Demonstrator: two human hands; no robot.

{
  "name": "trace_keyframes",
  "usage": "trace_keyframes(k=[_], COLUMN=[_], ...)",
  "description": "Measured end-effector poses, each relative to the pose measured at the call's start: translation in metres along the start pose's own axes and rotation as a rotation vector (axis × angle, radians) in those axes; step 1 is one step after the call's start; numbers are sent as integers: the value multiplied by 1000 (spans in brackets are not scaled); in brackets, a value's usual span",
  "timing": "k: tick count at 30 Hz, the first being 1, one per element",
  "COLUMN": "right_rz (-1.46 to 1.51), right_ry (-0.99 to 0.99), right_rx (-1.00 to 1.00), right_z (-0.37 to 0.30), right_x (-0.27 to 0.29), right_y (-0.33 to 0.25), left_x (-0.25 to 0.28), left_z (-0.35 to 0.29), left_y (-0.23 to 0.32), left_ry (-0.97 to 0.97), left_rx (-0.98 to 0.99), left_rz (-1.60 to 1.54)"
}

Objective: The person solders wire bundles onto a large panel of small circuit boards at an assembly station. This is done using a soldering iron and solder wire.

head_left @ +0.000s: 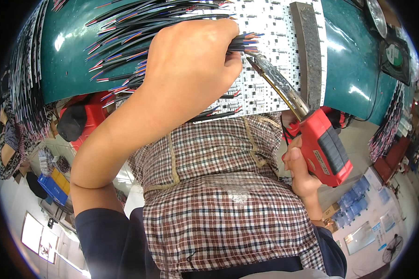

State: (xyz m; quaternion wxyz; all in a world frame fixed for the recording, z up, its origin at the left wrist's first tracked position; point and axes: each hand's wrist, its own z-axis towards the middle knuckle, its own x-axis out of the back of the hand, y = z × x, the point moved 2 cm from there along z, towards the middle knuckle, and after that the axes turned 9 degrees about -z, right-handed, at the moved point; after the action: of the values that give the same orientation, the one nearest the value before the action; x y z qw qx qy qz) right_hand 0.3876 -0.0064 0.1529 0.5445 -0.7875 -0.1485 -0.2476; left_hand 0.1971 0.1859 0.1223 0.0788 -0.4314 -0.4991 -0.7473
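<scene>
My left hand [191, 60] is closed on several black cables [239, 45], whose stripped blue, orange and dark wire ends point right over a white circuit board panel [270, 79]. In my right hand [302, 172] is a red and black soldering gun [323, 146], its fingers wrapped round the handle. The gun's metal barrel and thin brass-coloured tube slant up and left. Its tip lies close to the wire ends by my left thumb; whether they touch I cannot tell. More black cables [125, 37] lie in rows to the left, some with ends over the panel.
A dark grey bar [308, 56] lies along the panel's right part. Everything rests on a green table [67, 51]. Cable bundles hang over the table's left [28, 79] and right [388, 121] edges. A small black fan [395, 59] stands at the far right, with a cord nearby.
</scene>
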Motion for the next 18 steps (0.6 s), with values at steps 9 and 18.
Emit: trace_keyframes(k=[9, 18], right_rz=[-87, 75], right_ry=[-27, 24], right_rx=[8, -10], right_z=[-3, -4], right_x=[-2, 3], right_y=[3, 2], left_x=[-1, -1], left_z=[-1, -1], left_y=[3, 2], left_ry=[-13, -25], left_rx=[15, -34], left_rz=[-3, 27])
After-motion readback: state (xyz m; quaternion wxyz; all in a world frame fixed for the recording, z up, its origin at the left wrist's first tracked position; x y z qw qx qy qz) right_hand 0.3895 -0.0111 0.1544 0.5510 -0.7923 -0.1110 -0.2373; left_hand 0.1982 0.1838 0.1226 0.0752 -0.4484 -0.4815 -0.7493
